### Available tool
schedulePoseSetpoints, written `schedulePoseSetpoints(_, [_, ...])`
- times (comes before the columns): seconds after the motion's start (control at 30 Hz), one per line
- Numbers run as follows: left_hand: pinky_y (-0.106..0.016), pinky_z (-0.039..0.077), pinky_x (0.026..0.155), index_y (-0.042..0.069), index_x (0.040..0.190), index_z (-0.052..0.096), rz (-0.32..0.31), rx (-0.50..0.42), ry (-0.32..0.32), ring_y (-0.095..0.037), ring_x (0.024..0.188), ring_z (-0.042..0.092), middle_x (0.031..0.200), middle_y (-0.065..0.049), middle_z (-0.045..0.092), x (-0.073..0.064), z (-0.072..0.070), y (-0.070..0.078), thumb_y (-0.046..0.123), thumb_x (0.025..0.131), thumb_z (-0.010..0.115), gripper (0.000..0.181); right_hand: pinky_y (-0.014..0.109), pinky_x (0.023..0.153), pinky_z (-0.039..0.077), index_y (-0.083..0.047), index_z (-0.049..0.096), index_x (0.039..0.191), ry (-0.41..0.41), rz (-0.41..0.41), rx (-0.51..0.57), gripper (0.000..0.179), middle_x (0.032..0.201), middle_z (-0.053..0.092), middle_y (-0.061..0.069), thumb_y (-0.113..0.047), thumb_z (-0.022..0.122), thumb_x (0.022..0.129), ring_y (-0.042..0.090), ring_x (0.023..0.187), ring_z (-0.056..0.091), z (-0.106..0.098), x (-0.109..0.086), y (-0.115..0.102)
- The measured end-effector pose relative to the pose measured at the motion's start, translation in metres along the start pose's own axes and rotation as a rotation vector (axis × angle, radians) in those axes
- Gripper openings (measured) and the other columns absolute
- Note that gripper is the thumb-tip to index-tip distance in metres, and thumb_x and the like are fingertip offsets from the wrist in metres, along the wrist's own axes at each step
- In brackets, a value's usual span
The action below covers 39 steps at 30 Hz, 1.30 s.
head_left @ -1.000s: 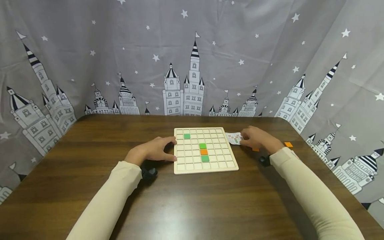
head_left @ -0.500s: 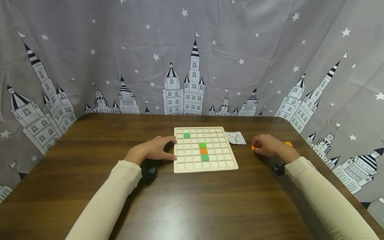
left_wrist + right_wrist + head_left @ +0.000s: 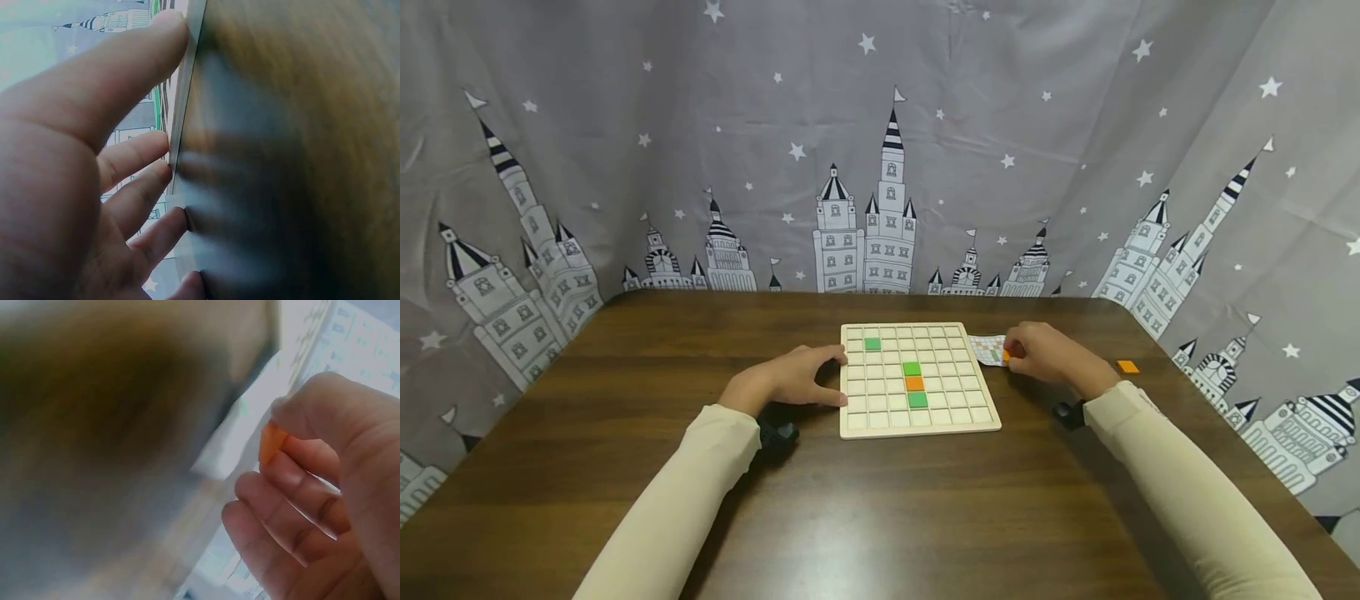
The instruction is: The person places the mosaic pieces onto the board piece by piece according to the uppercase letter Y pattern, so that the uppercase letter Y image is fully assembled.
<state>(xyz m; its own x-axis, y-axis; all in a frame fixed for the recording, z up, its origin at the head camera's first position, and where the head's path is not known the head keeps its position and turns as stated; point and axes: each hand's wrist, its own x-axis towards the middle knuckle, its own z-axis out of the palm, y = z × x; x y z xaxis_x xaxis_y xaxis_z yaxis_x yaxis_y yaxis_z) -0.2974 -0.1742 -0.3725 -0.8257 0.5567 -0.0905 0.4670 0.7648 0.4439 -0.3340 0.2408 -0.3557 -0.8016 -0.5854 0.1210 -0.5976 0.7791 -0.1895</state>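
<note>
A square cream board (image 3: 953, 383) divided into a grid lies on the table, with green tiles (image 3: 912, 367) and an orange tile (image 3: 914, 383) set in its cells. My left hand (image 3: 786, 379) rests at the board's left edge, thumb and fingers spread apart along the rim. Between thumb and fingertips, my right hand (image 3: 1047, 354) pinches another orange tile (image 3: 272, 442). That hand is over the right end of a small paper card (image 3: 985, 347) printed with a coloured grid, just right of the board.
Another orange tile (image 3: 1127, 367) lies on the brown wooden table (image 3: 850, 517), right of my right hand. A grey curtain (image 3: 760, 167) printed with castles and stars hangs behind the table's far edge.
My right hand moved right from the card to an orange tile, took hold of it, and came back left with it. The left hand has stayed at the board's edge.
</note>
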Motion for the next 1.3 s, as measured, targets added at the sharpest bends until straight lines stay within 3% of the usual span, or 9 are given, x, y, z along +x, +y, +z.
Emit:
schedulePoseSetpoints(0.23, [-0.052,0.032,0.113,0.008,0.140,0.052,-0.020,0.002,-0.008,-0.037,0.136,0.041,0.149,-0.015,0.048,0.001,0.001,-0.001,0.044,0.088,0.078,0.068,0.041,0.079,0.052,-0.001,0.069,0.098,-0.009,-0.082,0.058,0.013,0.095,0.063,0.012,-0.006,0.075,0.087,0.026,0.087,0.060,0.002,0.048,-0.049])
schedulePoseSetpoints(0.4, [-0.054,0.031,0.113,0.009,0.142,0.051,-0.030,-0.015,-0.011,-0.040,0.139,0.036,0.155,-0.016,0.041,0.000,0.004,0.000,0.045,0.089,0.077,0.069,0.037,0.080,0.050,-0.003,0.070,0.103,-0.071,-0.146,0.021,0.015,0.096,0.062,0.009,-0.011,0.074,0.090,0.023,0.088,0.056,0.015,0.082,-0.082])
schedulePoseSetpoints(0.53, [-0.054,0.030,0.113,0.010,0.143,0.051,-0.046,-0.027,-0.024,-0.039,0.140,0.036,0.156,-0.015,0.041,0.000,0.005,0.001,0.045,0.089,0.077,0.069,0.035,0.084,0.050,-0.005,0.070,0.107,-0.137,-0.146,-0.008,0.017,0.101,0.062,0.007,-0.016,0.073,0.094,0.021,0.092,0.057,0.028,0.099,-0.100])
schedulePoseSetpoints(0.93, [-0.053,0.032,0.112,0.010,0.142,0.051,-0.047,-0.014,-0.010,-0.037,0.137,0.039,0.151,-0.014,0.046,-0.001,0.001,0.003,0.044,0.088,0.078,0.069,0.035,0.092,0.051,-0.004,0.071,0.115,-0.184,-0.144,-0.006,0.021,0.109,0.064,0.009,-0.012,0.070,0.097,0.023,0.103,0.061,0.037,0.111,-0.116])
schedulePoseSetpoints(1.3, [-0.053,0.032,0.112,0.010,0.142,0.051,-0.046,-0.008,-0.007,-0.037,0.137,0.039,0.151,-0.014,0.046,-0.001,0.001,0.000,0.045,0.088,0.078,0.069,0.034,0.090,0.053,-0.006,0.076,0.109,-0.206,-0.142,0.052,0.015,0.106,0.072,0.005,-0.006,0.073,0.094,0.021,0.103,0.066,0.035,0.114,-0.117])
